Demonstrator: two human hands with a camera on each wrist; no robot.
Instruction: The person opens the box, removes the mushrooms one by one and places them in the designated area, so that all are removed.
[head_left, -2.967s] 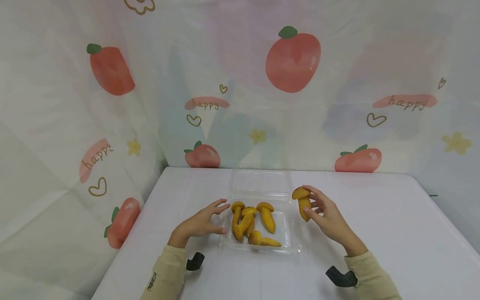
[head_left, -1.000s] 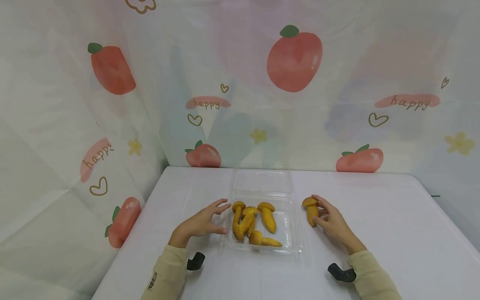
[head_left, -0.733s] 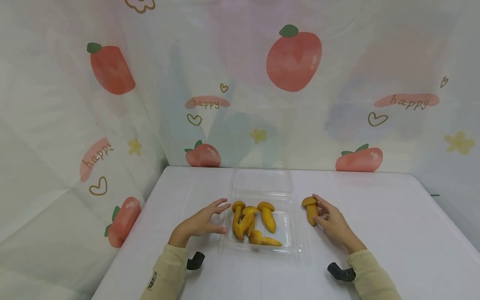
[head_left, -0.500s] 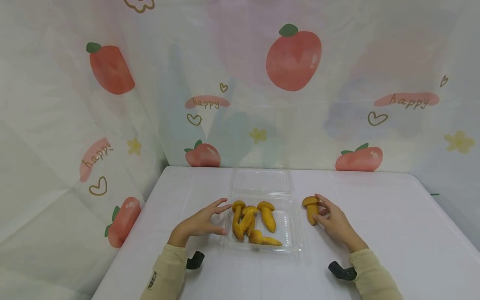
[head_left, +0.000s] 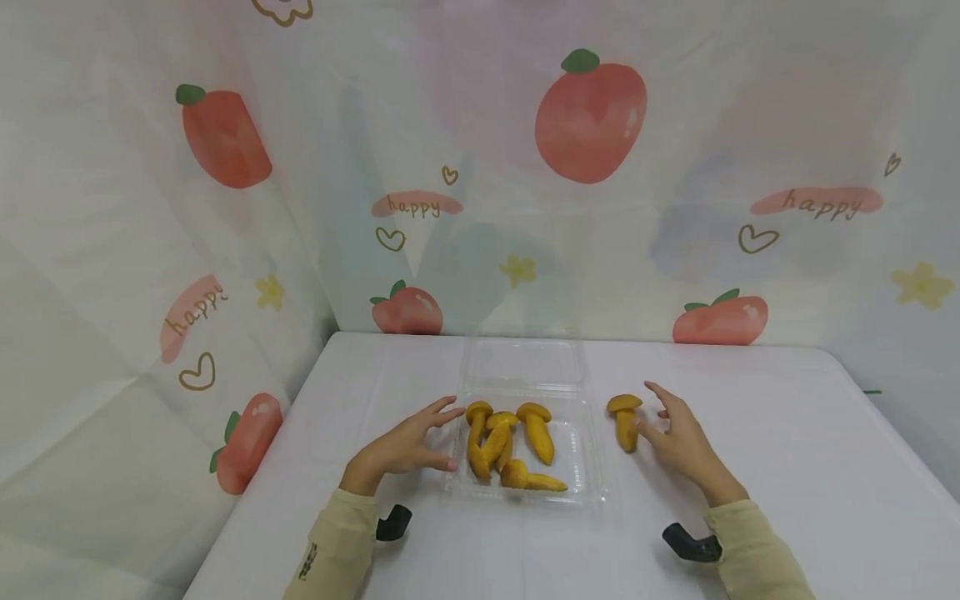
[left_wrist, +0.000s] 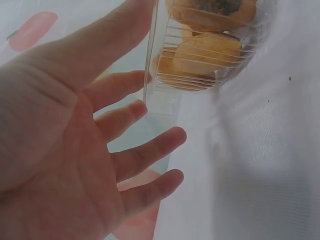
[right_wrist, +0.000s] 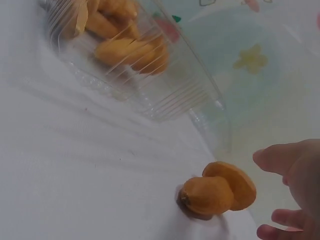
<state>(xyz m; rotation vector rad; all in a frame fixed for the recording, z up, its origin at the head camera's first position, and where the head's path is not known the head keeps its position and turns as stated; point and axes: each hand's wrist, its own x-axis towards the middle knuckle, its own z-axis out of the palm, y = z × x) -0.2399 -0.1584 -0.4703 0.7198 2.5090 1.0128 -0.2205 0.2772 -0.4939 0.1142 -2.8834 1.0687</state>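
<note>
Just released the mushroom point(head_left: 624, 423) beside parted fingers of the right hand point(head_left: 684, 444), seemingly placed; splaying the left hand point(head_left: 399, 446) beside the container point(head_left: 567, 447).

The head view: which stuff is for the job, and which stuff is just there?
Seems part of the job:
open, clear plastic box
yellow mushrooms inside it
single yellow mushroom beside the box, near the right hand
left hand by the box

Just there:
white table
pale backdrop with red fruit prints
black curved pieces near the wrists
</note>
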